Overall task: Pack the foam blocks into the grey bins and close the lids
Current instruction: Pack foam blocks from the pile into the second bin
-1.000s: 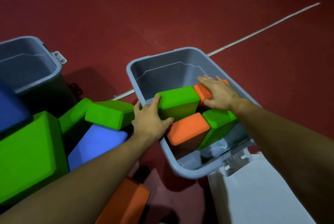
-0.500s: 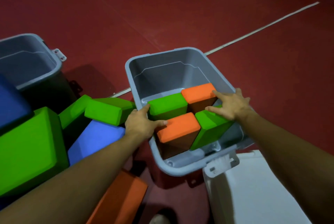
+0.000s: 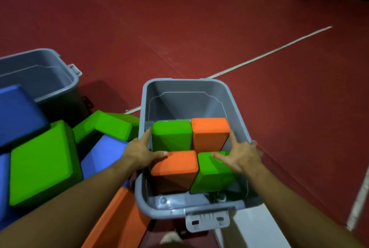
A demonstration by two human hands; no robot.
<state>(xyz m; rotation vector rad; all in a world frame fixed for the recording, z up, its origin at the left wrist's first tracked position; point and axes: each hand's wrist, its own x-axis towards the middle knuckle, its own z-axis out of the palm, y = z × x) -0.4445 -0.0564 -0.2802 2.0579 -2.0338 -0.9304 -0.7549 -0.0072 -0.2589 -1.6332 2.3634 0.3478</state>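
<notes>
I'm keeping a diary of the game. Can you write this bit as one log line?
step: packing blocks | bin: four blocks inside, lid off | left hand: on orange block | right hand: on green block

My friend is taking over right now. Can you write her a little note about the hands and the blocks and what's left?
Left hand: on the bin's left rim, fingers touching the near orange block.
Right hand: on the right rim, thumb on the near green block.
Done: four blocks stand in the middle bin, two green, two orange.
Left: loose blocks piled on the left, second bin has none visible in it, neither bin has a lid on.
</notes>
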